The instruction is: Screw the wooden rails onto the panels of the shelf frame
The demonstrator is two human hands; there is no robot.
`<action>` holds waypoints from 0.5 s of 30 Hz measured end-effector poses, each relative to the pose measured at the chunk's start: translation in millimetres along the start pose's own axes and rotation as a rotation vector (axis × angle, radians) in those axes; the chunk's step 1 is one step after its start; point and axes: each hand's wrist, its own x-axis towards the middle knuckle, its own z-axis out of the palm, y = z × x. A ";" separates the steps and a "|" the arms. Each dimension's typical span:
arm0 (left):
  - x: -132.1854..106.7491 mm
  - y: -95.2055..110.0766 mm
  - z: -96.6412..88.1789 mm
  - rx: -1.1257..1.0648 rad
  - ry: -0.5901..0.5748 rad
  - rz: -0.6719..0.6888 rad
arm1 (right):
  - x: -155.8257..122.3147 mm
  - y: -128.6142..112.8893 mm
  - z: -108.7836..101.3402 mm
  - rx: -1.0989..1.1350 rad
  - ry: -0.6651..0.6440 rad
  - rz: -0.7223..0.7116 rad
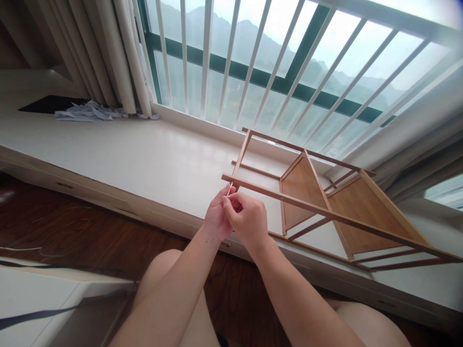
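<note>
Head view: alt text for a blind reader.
A person's right hand pinches a thin silvery rod at one end of a brown wooden frame, left hand close beside; the frame rests on a white window ledge. Behind are white vertical bars and a green-framed window.

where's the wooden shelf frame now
In the head view, the wooden shelf frame lies right of centre on the white ledge, below the window railing, its left end by the left hand.

The metal rod (230, 188) is partly hidden by the right hand (250, 216); the wooden rack (361, 208) is cropped at frame right.
</note>
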 end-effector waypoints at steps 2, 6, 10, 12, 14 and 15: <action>0.3 1.3 -1.1 -0.011 -0.006 0.001 | 0.5 -0.3 0.7 0.120 -0.036 0.057; -0.4 6.5 -4.5 0.098 -0.062 -0.054 | 2.2 0.3 2.5 0.658 -0.231 0.290; -3.1 10.5 -4.7 0.210 -0.124 -0.114 | 3.5 2.2 2.2 1.109 -0.426 0.539; -3.4 10.8 -4.8 0.215 -0.129 -0.124 | 3.4 2.8 1.2 1.163 -0.444 0.560; -2.5 10.1 -6.4 0.220 -0.145 -0.142 | 2.8 2.9 0.4 1.147 -0.434 0.552; -1.9 9.5 -7.7 0.225 -0.160 -0.153 | 2.4 2.9 0.1 1.128 -0.425 0.547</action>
